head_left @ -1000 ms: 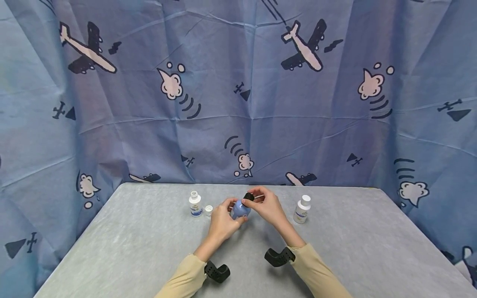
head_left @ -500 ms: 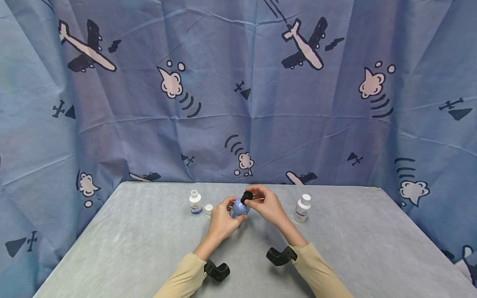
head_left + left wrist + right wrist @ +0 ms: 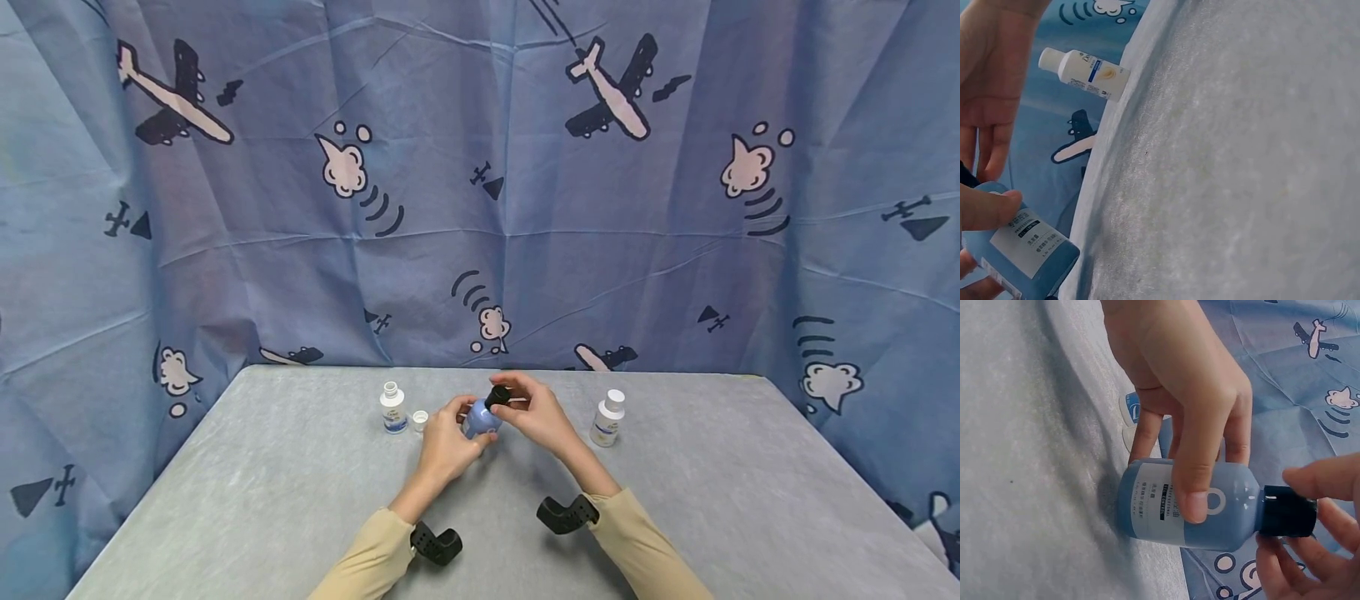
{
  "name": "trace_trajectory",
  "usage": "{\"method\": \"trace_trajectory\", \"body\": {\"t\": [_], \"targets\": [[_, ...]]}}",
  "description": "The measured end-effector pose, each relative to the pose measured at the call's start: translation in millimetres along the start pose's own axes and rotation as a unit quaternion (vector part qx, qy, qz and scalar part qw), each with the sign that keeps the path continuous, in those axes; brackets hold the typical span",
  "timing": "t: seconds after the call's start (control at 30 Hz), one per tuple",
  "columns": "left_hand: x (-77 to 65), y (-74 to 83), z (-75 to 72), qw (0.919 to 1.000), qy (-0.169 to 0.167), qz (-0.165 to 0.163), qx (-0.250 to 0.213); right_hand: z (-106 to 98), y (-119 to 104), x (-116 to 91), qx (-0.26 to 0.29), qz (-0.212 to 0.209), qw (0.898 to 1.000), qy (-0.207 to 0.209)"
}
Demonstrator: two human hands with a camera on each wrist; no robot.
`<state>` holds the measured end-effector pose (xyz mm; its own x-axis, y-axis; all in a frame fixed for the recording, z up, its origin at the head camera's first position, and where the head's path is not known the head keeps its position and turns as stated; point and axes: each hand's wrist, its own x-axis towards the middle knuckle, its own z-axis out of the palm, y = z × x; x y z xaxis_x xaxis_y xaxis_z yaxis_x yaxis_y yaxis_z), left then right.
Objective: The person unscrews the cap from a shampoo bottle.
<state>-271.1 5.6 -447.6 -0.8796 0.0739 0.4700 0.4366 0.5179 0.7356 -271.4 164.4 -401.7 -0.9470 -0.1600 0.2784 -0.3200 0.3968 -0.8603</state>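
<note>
My left hand (image 3: pixel 447 450) grips the body of a blue bottle (image 3: pixel 1232 515), its thumb lying across the white label. My right hand (image 3: pixel 536 414) pinches the bottle's black cap (image 3: pixel 1288 511) between thumb and fingers. The cap sits at the bottle's neck, and the bottle tilts toward the right hand above the table. Left of the hands stands a white bottle (image 3: pixel 393 408) with its neck uncovered. A small white cap (image 3: pixel 421 421) lies beside it. To the right, another white bottle (image 3: pixel 607 419) stands with its white cap on.
A grey-white cloth covers the table (image 3: pixel 300 500). Behind its far edge hangs a blue curtain (image 3: pixel 420 275) printed with planes and clouds. Black straps with camera mounts (image 3: pixel 567 516) sit on both wrists.
The black cap and the right hand's fingers have turned slightly and shifted a little up. The left hand keeps its hold on the blue bottle, nearly still.
</note>
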Motion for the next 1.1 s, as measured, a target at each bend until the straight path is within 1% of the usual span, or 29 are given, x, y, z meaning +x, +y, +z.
{"method": "trace_trajectory", "body": {"t": [0.1, 0.2, 0.3, 0.37, 0.5, 0.6, 0.8, 1.1], "targets": [[0.0, -0.1, 0.0, 1.0, 0.003, 0.007, 0.003, 1.2, 0.1, 0.4, -0.023, 0.018, 0.999, 0.02], [-0.2, -0.3, 0.6, 0.9999, 0.005, 0.015, 0.007, 2.5, -0.7, 0.2, -0.049, 0.05, 0.997, 0.043], [-0.7, -0.5, 1.3, 0.9997, 0.005, 0.021, 0.008, 3.3, -2.3, -0.4, -0.057, 0.072, 0.994, 0.056], [-1.0, -1.1, 2.0, 0.9997, 0.006, 0.024, 0.009, 3.8, -3.1, -0.8, -0.055, 0.075, 0.994, 0.059], [-1.7, -1.8, 2.5, 0.9997, 0.006, 0.022, 0.005, 4.9, -4.6, -2.0, -0.052, 0.067, 0.995, 0.059], [-2.3, -2.1, 2.5, 0.9999, 0.003, 0.014, -0.001, 5.2, -4.7, -2.6, -0.047, 0.062, 0.995, 0.056], [-3.9, 0.8, 1.6, 0.9999, -0.004, -0.003, -0.014, 3.2, -4.8, -3.6, -0.012, 0.053, 0.998, 0.041], [-4.2, 4.1, 1.7, 0.9987, -0.017, -0.021, -0.044, 2.3, -6.3, -3.1, 0.026, 0.022, 0.999, 0.023]]}}
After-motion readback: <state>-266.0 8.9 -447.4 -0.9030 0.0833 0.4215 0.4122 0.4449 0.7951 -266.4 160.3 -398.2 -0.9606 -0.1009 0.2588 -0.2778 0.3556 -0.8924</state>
